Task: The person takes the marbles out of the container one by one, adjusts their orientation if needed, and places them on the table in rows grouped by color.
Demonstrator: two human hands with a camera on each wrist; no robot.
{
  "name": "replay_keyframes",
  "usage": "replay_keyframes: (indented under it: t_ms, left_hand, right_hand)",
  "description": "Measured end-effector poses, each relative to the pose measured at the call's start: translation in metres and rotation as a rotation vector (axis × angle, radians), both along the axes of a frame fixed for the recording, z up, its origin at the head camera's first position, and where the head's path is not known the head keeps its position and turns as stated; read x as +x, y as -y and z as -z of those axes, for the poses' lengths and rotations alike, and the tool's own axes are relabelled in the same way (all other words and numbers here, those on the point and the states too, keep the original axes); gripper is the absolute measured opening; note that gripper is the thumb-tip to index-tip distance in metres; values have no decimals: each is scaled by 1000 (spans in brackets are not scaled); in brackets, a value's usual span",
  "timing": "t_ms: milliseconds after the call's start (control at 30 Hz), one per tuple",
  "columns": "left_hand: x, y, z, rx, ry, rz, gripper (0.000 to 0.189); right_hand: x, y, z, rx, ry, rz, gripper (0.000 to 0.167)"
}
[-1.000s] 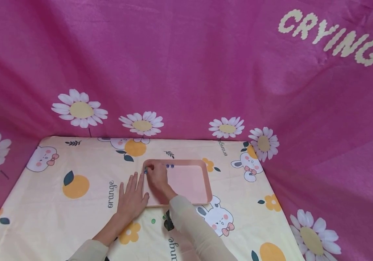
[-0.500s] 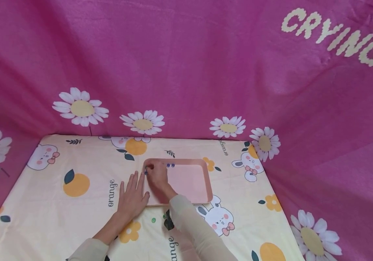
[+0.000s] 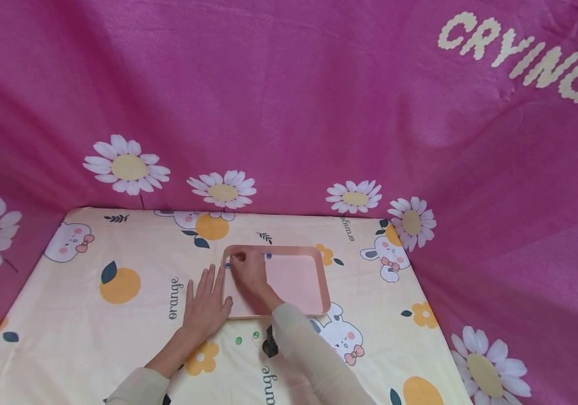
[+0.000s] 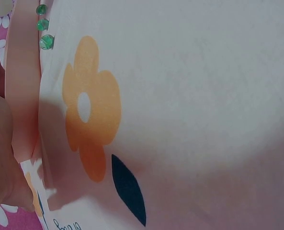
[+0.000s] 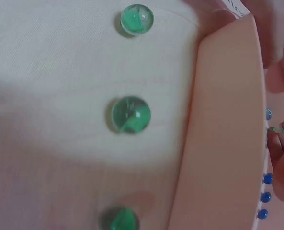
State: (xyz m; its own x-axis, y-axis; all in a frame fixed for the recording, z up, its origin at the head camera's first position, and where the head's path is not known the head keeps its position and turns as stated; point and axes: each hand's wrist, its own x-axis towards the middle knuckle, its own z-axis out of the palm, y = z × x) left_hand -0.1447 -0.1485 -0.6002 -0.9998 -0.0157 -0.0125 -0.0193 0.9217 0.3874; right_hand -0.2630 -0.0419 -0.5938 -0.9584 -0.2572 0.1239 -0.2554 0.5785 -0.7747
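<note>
My left hand (image 3: 205, 308) lies with its fingers spread along the left side of a shallow pink tray (image 3: 325, 287), on the cloth and against the rim. My right hand (image 3: 249, 273) reaches into the tray's far left corner. In the right wrist view its thumb and fingertips pinch a green-tinted clear marble (image 5: 276, 129). Beside the fingertips sits a blue marble (image 5: 268, 114). Several more blue marbles (image 5: 266, 197) stand in a row along the far wall; in the head view the right hand hides part of this row, with one blue marble (image 3: 269, 256) visible.
Several green marbles (image 5: 131, 115) lie on the cloth in front of the tray's near wall. The table wears a cream cloth (image 3: 66, 337) printed with oranges and rabbits. Behind it hangs a magenta curtain (image 3: 279, 112) with daisies.
The right hand and forearm have shifted slightly right. That uncovers a green marble near the sleeve and covers one of the blue marbles. The left hand keeps its place by the tray.
</note>
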Motion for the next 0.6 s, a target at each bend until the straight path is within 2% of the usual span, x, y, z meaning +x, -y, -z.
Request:
replay_keyframes:
  t_ms: [267, 433, 600]
  left_hand:
    - [1, -1, 2, -2, 13, -6, 80]
    - [2, 0, 4, 0, 11, -5, 79]
    - [1, 0, 2, 10, -17, -3, 78]
  right_hand:
    - [-1, -21, -7, -159, -5, -38, 14]
    - [0, -40, -11, -166, -35, -98, 20]
    - [1, -58, -22, -211, -41, -115, 20]
